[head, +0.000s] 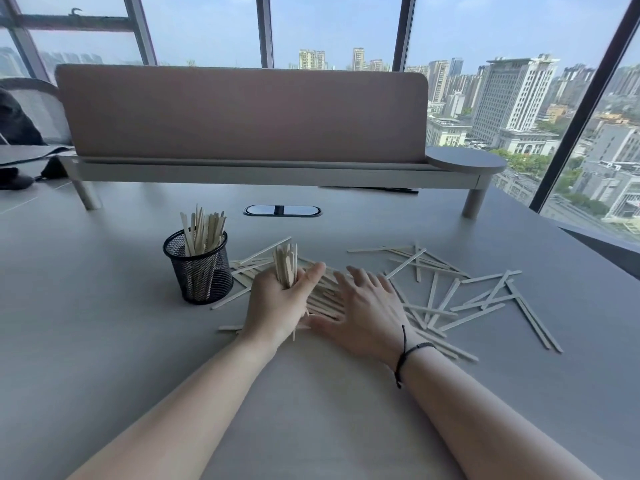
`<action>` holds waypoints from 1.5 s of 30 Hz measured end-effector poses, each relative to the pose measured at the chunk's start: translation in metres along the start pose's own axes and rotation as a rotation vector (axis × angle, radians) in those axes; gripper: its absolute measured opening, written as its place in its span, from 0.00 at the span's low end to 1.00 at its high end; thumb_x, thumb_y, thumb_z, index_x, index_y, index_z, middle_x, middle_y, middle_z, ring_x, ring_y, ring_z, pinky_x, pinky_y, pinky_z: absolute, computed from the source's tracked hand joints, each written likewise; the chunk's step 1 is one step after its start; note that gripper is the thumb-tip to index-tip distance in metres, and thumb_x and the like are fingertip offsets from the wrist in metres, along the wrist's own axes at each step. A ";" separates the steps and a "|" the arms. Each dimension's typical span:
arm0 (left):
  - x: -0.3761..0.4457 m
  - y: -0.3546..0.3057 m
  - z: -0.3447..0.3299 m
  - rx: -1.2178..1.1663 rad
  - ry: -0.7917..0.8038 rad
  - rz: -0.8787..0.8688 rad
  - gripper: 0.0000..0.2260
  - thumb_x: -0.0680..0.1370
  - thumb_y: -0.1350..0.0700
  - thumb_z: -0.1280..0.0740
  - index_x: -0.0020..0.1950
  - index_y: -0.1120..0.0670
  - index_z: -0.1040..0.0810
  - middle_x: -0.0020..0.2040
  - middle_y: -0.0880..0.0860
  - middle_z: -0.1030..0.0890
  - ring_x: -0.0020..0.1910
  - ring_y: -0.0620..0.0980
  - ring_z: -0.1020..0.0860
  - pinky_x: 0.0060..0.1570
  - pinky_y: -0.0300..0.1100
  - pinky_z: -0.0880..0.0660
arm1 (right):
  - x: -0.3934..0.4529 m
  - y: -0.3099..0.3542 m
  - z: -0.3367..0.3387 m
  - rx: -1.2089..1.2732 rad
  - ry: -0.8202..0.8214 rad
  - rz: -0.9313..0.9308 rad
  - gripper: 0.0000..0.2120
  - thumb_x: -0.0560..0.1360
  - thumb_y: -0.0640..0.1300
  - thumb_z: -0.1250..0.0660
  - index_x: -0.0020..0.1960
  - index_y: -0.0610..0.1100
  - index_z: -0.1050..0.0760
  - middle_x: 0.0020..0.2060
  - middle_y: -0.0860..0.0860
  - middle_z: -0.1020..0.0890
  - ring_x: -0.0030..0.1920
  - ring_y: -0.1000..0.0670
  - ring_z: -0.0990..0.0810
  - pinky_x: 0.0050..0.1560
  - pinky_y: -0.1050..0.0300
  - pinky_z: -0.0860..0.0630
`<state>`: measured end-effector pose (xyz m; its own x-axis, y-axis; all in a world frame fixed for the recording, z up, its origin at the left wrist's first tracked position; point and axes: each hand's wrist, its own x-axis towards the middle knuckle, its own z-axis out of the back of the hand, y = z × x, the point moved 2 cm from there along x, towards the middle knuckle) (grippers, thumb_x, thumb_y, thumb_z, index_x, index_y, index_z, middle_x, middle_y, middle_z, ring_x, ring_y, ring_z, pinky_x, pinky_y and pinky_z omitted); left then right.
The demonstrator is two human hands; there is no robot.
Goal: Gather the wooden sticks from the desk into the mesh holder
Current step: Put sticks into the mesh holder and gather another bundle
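Sticks lie scattered [450,292] across the grey counter [104,341], thickest under the two hands. Left hand [277,303] grips an upright bundle of sticks [285,265], fingers curled round it, just right of the black mesh holder [199,268], which already stands part-filled with sticks. Right hand [367,306] rests flat on the pile, fingers spread and straight.
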<state>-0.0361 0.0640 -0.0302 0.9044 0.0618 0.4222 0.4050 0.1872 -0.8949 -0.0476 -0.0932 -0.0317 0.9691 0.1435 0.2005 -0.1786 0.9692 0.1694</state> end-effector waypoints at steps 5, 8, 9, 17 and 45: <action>0.007 -0.001 0.015 -0.218 -0.112 0.174 0.29 0.76 0.38 0.29 0.25 0.52 0.38 0.21 0.51 0.38 0.20 0.48 0.40 0.25 0.39 0.40 | 0.024 0.026 -0.020 0.069 0.059 -0.052 0.55 0.63 0.81 0.50 0.78 0.46 0.44 0.78 0.43 0.38 0.78 0.44 0.43 0.77 0.40 0.48; 0.013 0.002 0.036 -0.242 -0.161 0.170 0.27 0.78 0.42 0.30 0.26 0.50 0.38 0.22 0.50 0.39 0.19 0.47 0.42 0.24 0.36 0.43 | 0.033 0.034 -0.024 0.081 0.071 -0.082 0.56 0.63 0.83 0.51 0.78 0.46 0.43 0.78 0.43 0.38 0.78 0.44 0.43 0.77 0.39 0.50; 0.015 0.003 0.042 -0.224 -0.168 0.162 0.26 0.77 0.41 0.31 0.27 0.50 0.38 0.22 0.50 0.39 0.20 0.48 0.42 0.25 0.36 0.43 | 0.036 0.036 -0.025 0.075 0.067 -0.085 0.56 0.62 0.83 0.51 0.77 0.47 0.42 0.77 0.43 0.36 0.78 0.44 0.41 0.76 0.38 0.49; 0.024 0.007 0.054 -0.318 -0.253 0.208 0.27 0.82 0.49 0.33 0.26 0.49 0.40 0.22 0.47 0.40 0.19 0.46 0.44 0.23 0.36 0.44 | 0.048 0.029 -0.027 0.044 -0.013 -0.100 0.42 0.64 0.81 0.45 0.62 0.52 0.23 0.57 0.50 0.26 0.62 0.43 0.29 0.64 0.47 0.34; 0.016 0.019 0.036 -0.170 -0.097 0.137 0.28 0.75 0.35 0.32 0.27 0.49 0.41 0.24 0.49 0.41 0.25 0.49 0.44 0.27 0.51 0.44 | 0.034 0.013 -0.014 -0.086 -0.153 0.078 0.31 0.73 0.75 0.49 0.36 0.47 0.32 0.40 0.46 0.18 0.43 0.39 0.18 0.35 0.52 0.34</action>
<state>-0.0186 0.1040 -0.0349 0.9386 0.1711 0.2996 0.3035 0.0036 -0.9528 -0.0142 -0.0731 -0.0361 0.9145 0.1929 0.3555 -0.2303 0.9709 0.0657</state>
